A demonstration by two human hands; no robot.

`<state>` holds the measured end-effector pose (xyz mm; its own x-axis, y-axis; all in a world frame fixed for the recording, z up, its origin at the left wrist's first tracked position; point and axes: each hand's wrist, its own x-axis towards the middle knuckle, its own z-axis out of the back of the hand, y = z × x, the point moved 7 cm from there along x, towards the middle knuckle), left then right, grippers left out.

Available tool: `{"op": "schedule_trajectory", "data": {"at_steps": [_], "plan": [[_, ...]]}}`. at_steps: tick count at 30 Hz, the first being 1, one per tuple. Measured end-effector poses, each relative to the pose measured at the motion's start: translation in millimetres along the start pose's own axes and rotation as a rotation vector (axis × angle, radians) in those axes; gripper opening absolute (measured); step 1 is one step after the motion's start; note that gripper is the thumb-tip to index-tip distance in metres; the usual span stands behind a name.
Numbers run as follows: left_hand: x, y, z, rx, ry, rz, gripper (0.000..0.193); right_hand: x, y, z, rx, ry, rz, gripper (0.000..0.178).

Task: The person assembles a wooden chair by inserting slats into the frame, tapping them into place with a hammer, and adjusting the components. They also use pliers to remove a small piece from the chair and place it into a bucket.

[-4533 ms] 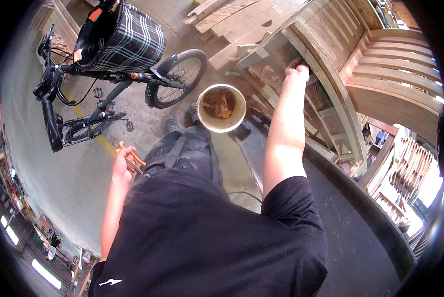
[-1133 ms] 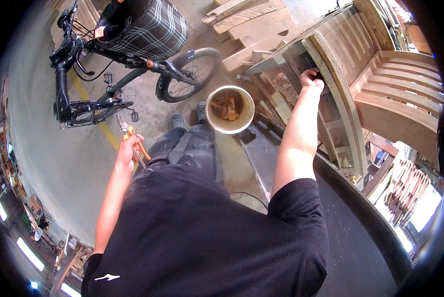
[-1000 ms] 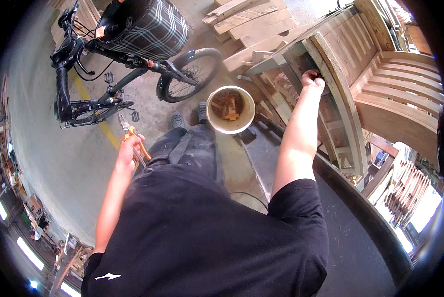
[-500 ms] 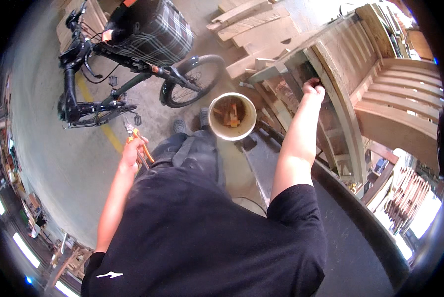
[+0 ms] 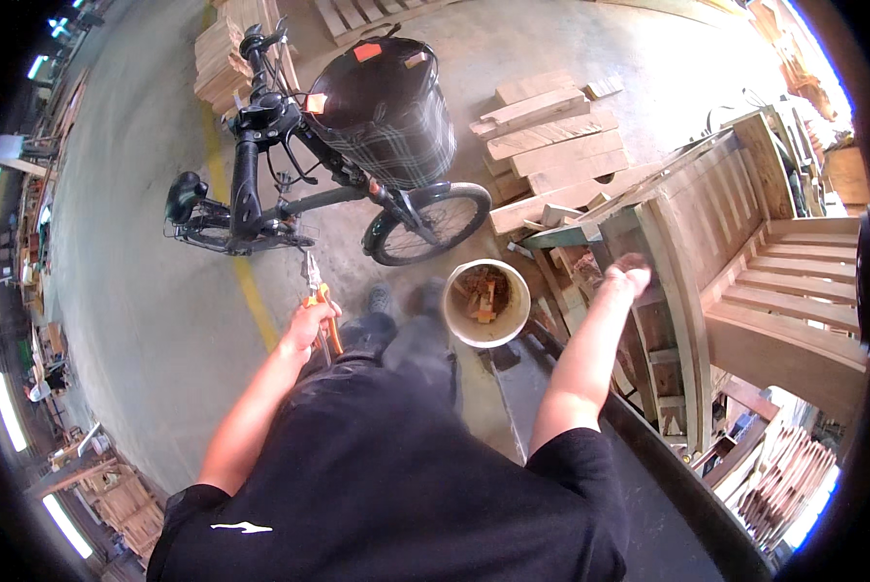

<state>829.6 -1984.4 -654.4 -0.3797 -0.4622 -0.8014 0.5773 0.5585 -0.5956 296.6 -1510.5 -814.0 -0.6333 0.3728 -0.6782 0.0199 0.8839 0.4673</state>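
My left hand (image 5: 309, 325) is closed round a pair of pliers (image 5: 326, 315) with orange handles, their metal jaws pointing away from me. On the right, my right arm reaches out over a wooden frame (image 5: 682, 320) with a curved edge. My right hand (image 5: 631, 279) is closed at that frame's inner side, its fingertips smeared by motion. A dark blur lies at the fingers; what they hold, if anything, I cannot make out. Between the two arms, near my feet, a whitish bucket (image 5: 451, 320) holds wood scraps and a yellow-orange piece (image 5: 483, 315).
A black bicycle (image 5: 304, 199) with a plaid basket (image 5: 411, 136) stands ahead on the left. Stacked boards (image 5: 561, 145) lie on the floor beyond the bucket. A slatted wooden piece (image 5: 794, 272) rises at the right, with a dark flat surface (image 5: 653, 485) along my right side.
My view has shifted, so the bicycle, bucket and boards sit lower and further right. The right hand has moved along the wooden frame and is now blurred. The pliers stay in my left hand.
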Motion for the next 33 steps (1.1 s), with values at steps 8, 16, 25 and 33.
{"op": "schedule_trajectory", "data": {"at_steps": [8,16,25,33], "plan": [[-17,-20,-1,-0.008,0.287,-0.217,0.023,-235,-153,82,-0.567,0.528,-0.293,0.017],[-37,-1,-5,-0.673,0.812,-0.206,0.025,-510,-156,119,-1.369,1.342,0.447,0.019],[-155,117,15,-0.573,1.019,0.265,0.015,-668,-73,254,-1.642,1.459,1.157,0.010],[-200,238,-32,-0.183,1.021,0.073,0.029,-640,66,403,-1.510,0.948,0.525,0.028]]}}
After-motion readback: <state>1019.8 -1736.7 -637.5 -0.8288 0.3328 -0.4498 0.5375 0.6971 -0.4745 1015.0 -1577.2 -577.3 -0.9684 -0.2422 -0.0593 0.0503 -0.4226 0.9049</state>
